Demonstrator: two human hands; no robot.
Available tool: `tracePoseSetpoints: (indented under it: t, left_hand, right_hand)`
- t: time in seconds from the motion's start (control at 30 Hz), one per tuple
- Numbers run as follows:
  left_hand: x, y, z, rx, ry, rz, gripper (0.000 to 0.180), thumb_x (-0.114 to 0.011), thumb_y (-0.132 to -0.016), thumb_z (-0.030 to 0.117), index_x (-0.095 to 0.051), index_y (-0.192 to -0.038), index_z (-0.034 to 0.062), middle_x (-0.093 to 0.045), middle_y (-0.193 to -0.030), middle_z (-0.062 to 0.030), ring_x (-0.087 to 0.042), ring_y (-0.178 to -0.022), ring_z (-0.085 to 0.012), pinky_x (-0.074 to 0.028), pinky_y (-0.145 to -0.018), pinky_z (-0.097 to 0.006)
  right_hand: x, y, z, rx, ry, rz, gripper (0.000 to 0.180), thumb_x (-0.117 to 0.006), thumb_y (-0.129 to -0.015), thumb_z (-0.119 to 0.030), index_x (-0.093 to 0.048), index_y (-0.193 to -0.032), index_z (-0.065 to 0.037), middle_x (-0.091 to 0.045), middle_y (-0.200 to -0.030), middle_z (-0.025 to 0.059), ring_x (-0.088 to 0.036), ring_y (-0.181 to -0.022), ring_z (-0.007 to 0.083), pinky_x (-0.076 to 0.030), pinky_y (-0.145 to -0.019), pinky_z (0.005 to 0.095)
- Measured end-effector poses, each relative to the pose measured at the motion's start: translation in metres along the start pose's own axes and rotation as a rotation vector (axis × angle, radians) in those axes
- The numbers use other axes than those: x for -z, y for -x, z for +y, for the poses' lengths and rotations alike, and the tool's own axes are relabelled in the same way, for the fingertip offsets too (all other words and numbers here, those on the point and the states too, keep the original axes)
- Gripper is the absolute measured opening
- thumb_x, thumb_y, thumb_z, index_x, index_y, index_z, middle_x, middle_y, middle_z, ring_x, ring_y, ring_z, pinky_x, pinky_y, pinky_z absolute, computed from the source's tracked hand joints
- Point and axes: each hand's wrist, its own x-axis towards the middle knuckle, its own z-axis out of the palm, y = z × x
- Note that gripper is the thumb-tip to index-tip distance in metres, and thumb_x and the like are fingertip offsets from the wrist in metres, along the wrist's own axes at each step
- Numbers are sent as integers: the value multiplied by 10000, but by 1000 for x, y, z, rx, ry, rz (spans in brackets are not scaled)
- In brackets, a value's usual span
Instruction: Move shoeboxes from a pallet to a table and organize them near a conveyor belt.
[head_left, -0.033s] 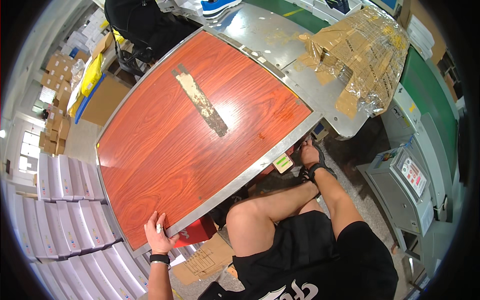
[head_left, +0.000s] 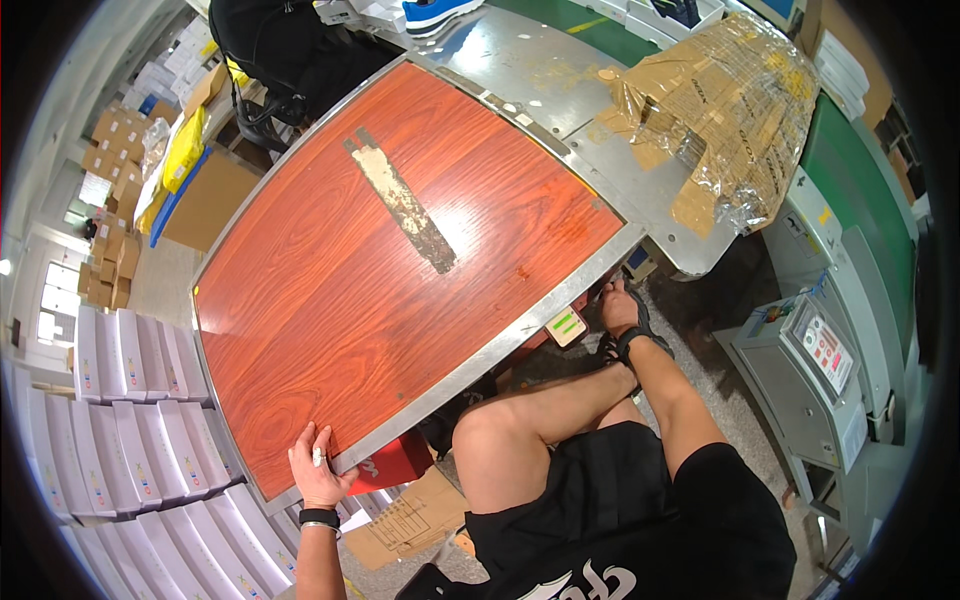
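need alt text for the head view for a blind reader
A person's left hand rests on a red wood-grain tabletop by its near-left corner; the right hand is below its metal edge, by the near-right corner. White boxes are stacked at left, and brown cardboard with clear plastic lies at upper right.

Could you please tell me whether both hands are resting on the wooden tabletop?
No, only the left hand rests on the tabletop, while the right hand is beyond its metal edge.
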Motion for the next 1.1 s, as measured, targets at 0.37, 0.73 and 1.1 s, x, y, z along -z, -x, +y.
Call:
tracePoseSetpoints:
  t: [0.37, 0.73, 1.1]
  left_hand:
    - [1, -6, 3, -21, 7, 19, 757, -726, -363, 151, -498, -1083, 106, -446, -1124, -162, -455, -970, -317, -372, -812, -413]
    - [-2, -5, 0, -13, -4, 18, 743, -712, -368, 155, -504, -1080, 102, -443, -1130, -169, -453, -986, -317, -365, -820, -416]
    - [0, -5, 0, -6, 1, 9, 732, -704, -375, 154, -507, -1078, 101, -445, -1126, -168, -451, -990, -320, -369, -819, -414]
  right_hand:
    - [7, -2, -5, -26, -35, 6, 163, -443, -753, -78, -494, -898, -23, -459, -937, 160, -565, -792, 326, -480, -658, 380]
    - [4, -3, 0, -48, -77, -12, 159, -433, -769, -81, -517, -894, -29, -454, -961, 156, -558, -820, 329, -474, -673, 393]
    - [15, 9, -10, 17, 24, -12, 212, -450, -766, -90, -504, -955, -11, -450, -974, 131, -465, -926, 292, -474, -706, 336]
